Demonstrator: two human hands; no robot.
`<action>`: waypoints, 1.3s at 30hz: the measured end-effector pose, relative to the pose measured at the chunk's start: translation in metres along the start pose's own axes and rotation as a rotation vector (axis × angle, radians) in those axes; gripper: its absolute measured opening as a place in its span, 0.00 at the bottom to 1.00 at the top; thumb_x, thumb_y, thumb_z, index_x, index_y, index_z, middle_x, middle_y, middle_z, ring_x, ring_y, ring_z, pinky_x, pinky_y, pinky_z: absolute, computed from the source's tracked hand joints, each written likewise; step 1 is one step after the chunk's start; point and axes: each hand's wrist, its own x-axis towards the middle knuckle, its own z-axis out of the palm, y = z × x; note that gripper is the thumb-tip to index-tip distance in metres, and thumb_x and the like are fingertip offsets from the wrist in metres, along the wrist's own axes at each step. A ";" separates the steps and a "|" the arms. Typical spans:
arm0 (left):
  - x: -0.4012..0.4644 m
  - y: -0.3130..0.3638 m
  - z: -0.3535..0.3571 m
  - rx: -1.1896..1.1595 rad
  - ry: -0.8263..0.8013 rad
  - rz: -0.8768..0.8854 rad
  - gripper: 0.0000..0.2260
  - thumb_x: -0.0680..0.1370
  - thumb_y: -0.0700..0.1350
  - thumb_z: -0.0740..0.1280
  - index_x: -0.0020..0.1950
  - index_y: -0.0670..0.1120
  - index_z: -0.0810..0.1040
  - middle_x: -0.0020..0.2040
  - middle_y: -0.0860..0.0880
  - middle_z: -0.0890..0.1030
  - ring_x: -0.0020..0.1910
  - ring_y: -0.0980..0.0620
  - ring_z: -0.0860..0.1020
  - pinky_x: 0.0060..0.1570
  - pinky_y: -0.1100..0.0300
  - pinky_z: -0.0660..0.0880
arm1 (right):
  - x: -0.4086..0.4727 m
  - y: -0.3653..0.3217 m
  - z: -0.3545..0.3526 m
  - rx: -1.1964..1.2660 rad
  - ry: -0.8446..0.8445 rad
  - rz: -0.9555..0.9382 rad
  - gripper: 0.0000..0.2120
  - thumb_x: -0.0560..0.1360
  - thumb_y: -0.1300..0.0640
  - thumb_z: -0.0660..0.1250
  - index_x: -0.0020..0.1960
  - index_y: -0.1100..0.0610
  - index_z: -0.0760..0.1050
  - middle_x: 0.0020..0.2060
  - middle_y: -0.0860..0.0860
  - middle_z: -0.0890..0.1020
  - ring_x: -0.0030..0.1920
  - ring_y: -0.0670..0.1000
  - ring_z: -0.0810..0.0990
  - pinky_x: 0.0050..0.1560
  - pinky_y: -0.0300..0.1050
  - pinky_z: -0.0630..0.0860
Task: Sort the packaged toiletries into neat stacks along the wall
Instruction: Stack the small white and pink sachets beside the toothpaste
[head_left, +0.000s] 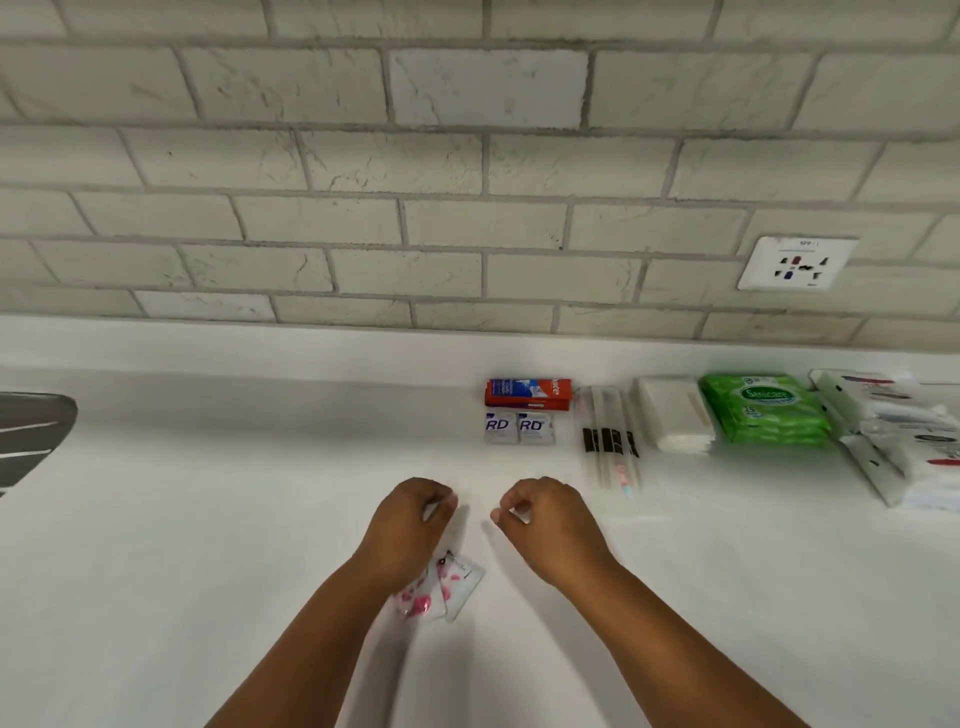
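Note:
Both hands hover over the white counter (208, 519), fingers curled in toward the thumbs. My left hand (413, 522) and my right hand (543, 519) are a short gap apart, and I see no item in either. Clear sachets with pink print (452, 584) lie on the counter, partly under my left wrist. Toward the wall sit a red toothpaste box stack (527, 393), two RD sachets (519, 427) in front of it, wrapped toothbrushes (608, 441), a white packet stack (672, 418), green wet-wipe packs (763, 410) and white packaged items (893, 431).
A brick-tiled wall (467, 208) runs along the back, with a white socket plate (797, 264) at the right. A dark grey object (31, 436) pokes in at the left edge.

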 end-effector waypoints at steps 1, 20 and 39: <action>-0.009 -0.002 -0.004 0.007 0.006 0.001 0.12 0.80 0.51 0.61 0.57 0.48 0.79 0.52 0.55 0.77 0.48 0.58 0.74 0.50 0.68 0.66 | -0.008 -0.002 0.003 0.012 -0.024 -0.006 0.11 0.74 0.45 0.68 0.52 0.49 0.79 0.49 0.47 0.80 0.52 0.48 0.77 0.53 0.45 0.76; -0.082 -0.026 -0.012 0.126 0.063 0.050 0.20 0.71 0.53 0.74 0.60 0.50 0.80 0.57 0.53 0.77 0.55 0.52 0.74 0.54 0.66 0.68 | -0.052 -0.026 0.041 -0.110 -0.091 -0.007 0.18 0.72 0.45 0.70 0.59 0.50 0.77 0.56 0.50 0.74 0.59 0.52 0.69 0.58 0.47 0.72; -0.029 0.023 -0.003 -0.086 -0.059 -0.063 0.11 0.77 0.48 0.67 0.60 0.50 0.77 0.51 0.57 0.78 0.47 0.58 0.78 0.42 0.70 0.73 | 0.002 -0.002 0.002 0.552 -0.056 0.230 0.12 0.71 0.66 0.71 0.48 0.50 0.76 0.32 0.49 0.72 0.32 0.47 0.73 0.34 0.40 0.72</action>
